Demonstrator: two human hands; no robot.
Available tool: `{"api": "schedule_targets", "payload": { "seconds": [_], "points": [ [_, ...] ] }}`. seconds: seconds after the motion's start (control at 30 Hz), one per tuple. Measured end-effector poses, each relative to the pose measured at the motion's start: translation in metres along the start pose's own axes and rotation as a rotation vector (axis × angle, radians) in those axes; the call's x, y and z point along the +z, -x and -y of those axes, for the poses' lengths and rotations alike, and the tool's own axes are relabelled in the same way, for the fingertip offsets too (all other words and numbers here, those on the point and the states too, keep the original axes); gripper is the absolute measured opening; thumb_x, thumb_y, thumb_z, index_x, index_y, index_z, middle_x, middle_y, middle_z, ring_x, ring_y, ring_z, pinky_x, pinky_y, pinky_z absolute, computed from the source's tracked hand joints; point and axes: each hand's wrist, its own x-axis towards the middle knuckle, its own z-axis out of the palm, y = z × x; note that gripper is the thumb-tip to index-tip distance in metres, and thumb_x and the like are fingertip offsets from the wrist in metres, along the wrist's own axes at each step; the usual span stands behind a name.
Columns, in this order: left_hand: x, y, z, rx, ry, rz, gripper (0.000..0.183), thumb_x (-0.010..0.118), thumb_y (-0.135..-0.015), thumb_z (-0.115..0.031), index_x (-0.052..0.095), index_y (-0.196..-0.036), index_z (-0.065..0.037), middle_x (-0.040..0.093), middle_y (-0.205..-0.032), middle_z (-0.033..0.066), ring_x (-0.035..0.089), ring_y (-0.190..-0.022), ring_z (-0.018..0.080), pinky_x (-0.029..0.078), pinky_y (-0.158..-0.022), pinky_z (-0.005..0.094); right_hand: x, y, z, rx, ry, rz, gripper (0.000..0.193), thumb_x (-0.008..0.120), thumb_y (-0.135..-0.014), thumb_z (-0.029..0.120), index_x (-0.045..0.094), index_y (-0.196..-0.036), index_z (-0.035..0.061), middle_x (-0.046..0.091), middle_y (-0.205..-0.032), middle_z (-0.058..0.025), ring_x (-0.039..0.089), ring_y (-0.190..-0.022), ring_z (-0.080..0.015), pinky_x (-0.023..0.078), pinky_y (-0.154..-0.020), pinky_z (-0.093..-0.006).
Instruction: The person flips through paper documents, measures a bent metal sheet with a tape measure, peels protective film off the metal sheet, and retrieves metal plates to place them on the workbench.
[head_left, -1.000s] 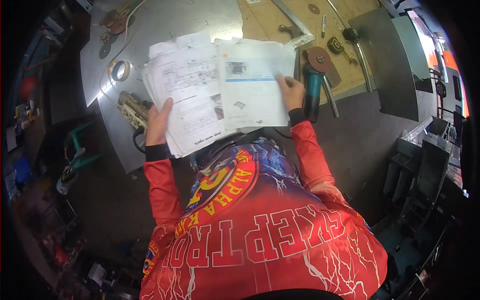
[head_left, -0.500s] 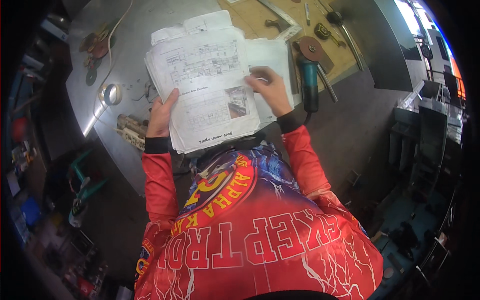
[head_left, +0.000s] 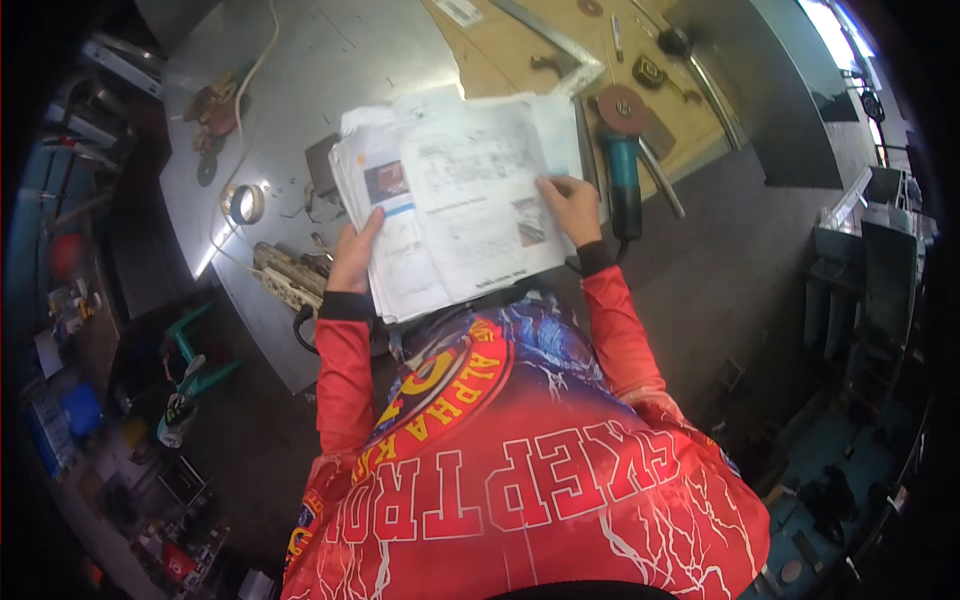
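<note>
A stack of printed drawing sheets (head_left: 402, 262) lies across my left hand (head_left: 352, 258), whose thumb presses on its left edge while the fingers are underneath. My right hand (head_left: 573, 210) pinches the right edge of the top sheet (head_left: 475, 240), which carries line drawings and a small photo. That sheet sits shifted to the right over the stack, so a page with a reddish photo and a blue stripe shows at the left. Motion blurs the top sheet. More paper (head_left: 560, 125) is visible behind it, beside the right hand.
An angle grinder (head_left: 624, 180) with a reddish disc lies right of the papers. Beyond it are a tape measure (head_left: 650, 72), a marker (head_left: 616, 38) and a metal angle frame (head_left: 578, 76). A tape roll (head_left: 245, 205), a cable and worn discs (head_left: 212, 112) are on the metal table's left.
My right hand, loosely at the sheet's edge before, now grips the top sheet and has drawn it rightward. The page beneath has come into sight. The papers sit lower and farther right in view.
</note>
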Motion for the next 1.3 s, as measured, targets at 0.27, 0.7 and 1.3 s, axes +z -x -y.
{"api": "schedule_targets", "payload": {
  "seconds": [0.27,0.7,1.3],
  "points": [
    [-0.036,0.036,-0.031,0.052,0.119,-0.179,0.039,0.061,-0.094,-0.026,0.056,-0.118,0.004,0.065,-0.107,0.0113,0.066,-0.09,0.0187,0.053,-0.078,0.0304,-0.039,-0.024,-0.027,-0.078,0.245,-0.13,0.046,0.077,-0.075,0.023,0.064,-0.11,-0.0035,0.068,-0.096,-0.0215,0.066,-0.085,-0.0314,0.051,-0.079,-0.0367],
    [-0.001,0.019,-0.041,0.066,0.092,0.041,0.041,0.063,-0.092,-0.029,0.056,-0.121,0.0,0.066,-0.108,0.0083,0.065,-0.093,0.0166,0.052,-0.08,0.0289,0.044,0.005,0.068,-0.031,-0.342,0.222,0.031,0.073,-0.083,0.027,0.067,-0.084,-0.0036,0.061,-0.067,-0.0037,0.054,-0.063,-0.0087,0.044,-0.057,-0.0259],
    [-0.062,0.01,-0.051,0.107,0.043,-0.159,0.045,0.063,-0.092,-0.025,0.051,-0.123,0.005,0.063,-0.11,0.0127,0.065,-0.093,0.0183,0.053,-0.08,0.0307,-0.006,0.0,-0.01,-0.217,0.068,-0.269,0.055,0.075,-0.078,0.024,0.054,-0.122,-0.002,0.053,-0.119,-0.0227,0.05,-0.112,-0.0366,0.04,-0.097,-0.041]
  ]
}}
